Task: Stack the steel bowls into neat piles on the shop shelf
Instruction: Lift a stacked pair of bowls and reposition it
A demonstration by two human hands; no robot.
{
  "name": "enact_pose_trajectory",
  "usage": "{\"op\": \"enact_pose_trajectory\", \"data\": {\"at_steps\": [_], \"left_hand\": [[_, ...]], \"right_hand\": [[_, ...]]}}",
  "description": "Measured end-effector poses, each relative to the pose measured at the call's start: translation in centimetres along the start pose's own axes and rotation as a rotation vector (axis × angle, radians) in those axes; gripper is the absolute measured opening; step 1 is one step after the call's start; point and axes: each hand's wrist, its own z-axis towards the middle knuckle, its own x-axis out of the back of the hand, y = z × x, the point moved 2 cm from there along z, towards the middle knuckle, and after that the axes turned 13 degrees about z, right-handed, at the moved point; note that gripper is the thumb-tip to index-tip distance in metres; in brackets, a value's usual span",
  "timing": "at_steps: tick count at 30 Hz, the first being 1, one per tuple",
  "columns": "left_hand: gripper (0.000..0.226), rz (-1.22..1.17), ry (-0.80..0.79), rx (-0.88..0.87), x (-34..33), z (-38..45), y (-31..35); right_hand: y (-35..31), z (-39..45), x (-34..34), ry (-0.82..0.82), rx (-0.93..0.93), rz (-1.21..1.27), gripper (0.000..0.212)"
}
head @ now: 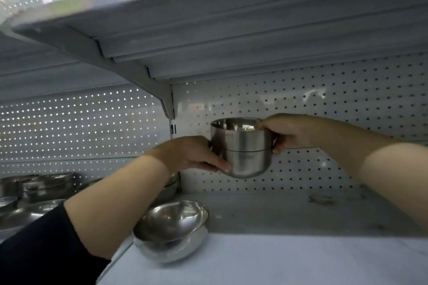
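Two deep steel bowls nested one in the other (240, 148) hang in the air in front of the pegboard back, well above the white shelf (266, 259). My left hand (190, 154) grips the lower bowl from the left. My right hand (284, 133) pinches the upper bowl's rim, thumb on top and fingers curled against its right side. A wider steel bowl pair (171, 229) sits tilted on the shelf's front left, one bowl lying in another. More steel bowls (37, 186) stand in piles on the neighbouring shelf at the left.
The upper shelf (231, 30) hangs low overhead with its bracket (129, 71) coming down beside the upright. A small round object (320, 198) lies at the back of the shelf. The perforated back panel (324, 104) closes the rear.
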Motion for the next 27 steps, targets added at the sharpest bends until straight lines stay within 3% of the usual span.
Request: {"op": "enact_pose_trajectory", "data": {"at_steps": [6,12,14,17,21,27], "left_hand": [[0.063,-0.083,0.073,-0.102,-3.9,-3.7,2.1],[0.065,-0.156,0.123,-0.242,-9.0,-7.8,3.4],[0.069,-0.167,0.138,-0.305,-10.9,-8.6,4.3],[0.052,-0.065,0.213,-0.375,-13.7,-9.3,6.0],[0.052,-0.039,0.24,-0.436,-17.1,-9.1,9.5],[0.057,-0.032,0.339,-0.563,-22.7,-7.2,17.1]], "right_hand": [[-0.1,-6.8,2.3,-0.035,0.088,-0.004,0.024],[1.8,-14.8,5.0,-0.143,0.083,-0.189,0.073],[2.7,-17.0,6.0,-0.061,0.148,-0.288,0.085],[3.5,-19.6,7.8,0.063,0.232,-0.285,0.093],[4.3,-23.2,11.7,0.18,0.233,-0.341,0.12],[6.4,-28.0,19.8,0.367,0.338,-0.226,0.096]]}}
